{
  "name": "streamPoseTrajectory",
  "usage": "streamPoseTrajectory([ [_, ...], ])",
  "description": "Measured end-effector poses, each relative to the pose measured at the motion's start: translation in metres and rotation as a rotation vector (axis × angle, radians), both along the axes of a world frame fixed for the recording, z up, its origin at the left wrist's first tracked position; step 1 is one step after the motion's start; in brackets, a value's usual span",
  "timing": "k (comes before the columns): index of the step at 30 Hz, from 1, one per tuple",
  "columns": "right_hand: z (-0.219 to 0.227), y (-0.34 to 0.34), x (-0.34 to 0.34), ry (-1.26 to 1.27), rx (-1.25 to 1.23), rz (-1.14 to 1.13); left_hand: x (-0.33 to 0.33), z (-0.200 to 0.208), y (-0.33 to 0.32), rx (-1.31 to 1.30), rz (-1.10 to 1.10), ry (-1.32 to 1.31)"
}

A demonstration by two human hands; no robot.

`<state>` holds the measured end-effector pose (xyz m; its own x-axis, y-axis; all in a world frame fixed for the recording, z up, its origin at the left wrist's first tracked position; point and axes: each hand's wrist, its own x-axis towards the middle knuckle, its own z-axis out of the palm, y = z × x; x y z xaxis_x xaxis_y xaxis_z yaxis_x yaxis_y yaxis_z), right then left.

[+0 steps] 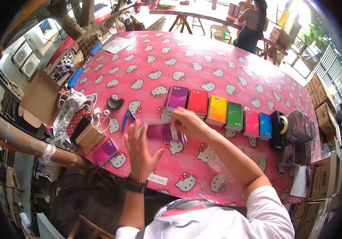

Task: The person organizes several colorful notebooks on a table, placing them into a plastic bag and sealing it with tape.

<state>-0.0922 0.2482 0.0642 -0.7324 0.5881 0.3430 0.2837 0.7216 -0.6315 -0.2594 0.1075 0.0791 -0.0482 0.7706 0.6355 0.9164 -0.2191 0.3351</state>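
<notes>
A stack of purple spiral notebooks [160, 132] lies on the table in front of me, its wire binding along the far side. A pale strip [174, 133] crosses its right end. My right hand [187, 122] is at that end, fingers curled and pinched together at the top of the strip; what is between the fingertips is hidden. At the stack's left end my left hand [140, 150] is raised with its fingers spread, holding nothing. Blue-handled pliers [125, 121] lie just beyond it. A single purple notebook [105, 151] rests at the table's near left edge.
Notebook stacks in purple [177, 96], red [198, 102], yellow [217, 108], green [234, 115], pink [251, 122] and blue [265, 125] form a row. A black tape dispenser [277, 129] and more stacks [297, 126] stand right. Cables [99, 115] lie left. A person [254, 26] stands far back.
</notes>
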Motion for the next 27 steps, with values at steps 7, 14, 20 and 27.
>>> streamPoseTrajectory([
  [7, -0.022, 0.019, 0.034, -0.265, 0.115, -0.179, 0.033, -0.131, 0.016, -0.921, -0.615, -1.061],
  [14, -0.074, 0.057, 0.023, -0.823, 0.295, -0.401, 0.072, -0.171, 0.008, -0.858, -0.303, -0.747],
  [20, -0.062, 0.056, 0.018, -0.906, 0.25, -0.335, 0.07, -0.165, 0.01, -0.876, -0.308, -0.846],
  [27, -0.051, 0.078, 0.048, -0.996, 0.934, -0.676, 0.077, -0.167, 0.014, -0.835, -0.276, -0.909],
])
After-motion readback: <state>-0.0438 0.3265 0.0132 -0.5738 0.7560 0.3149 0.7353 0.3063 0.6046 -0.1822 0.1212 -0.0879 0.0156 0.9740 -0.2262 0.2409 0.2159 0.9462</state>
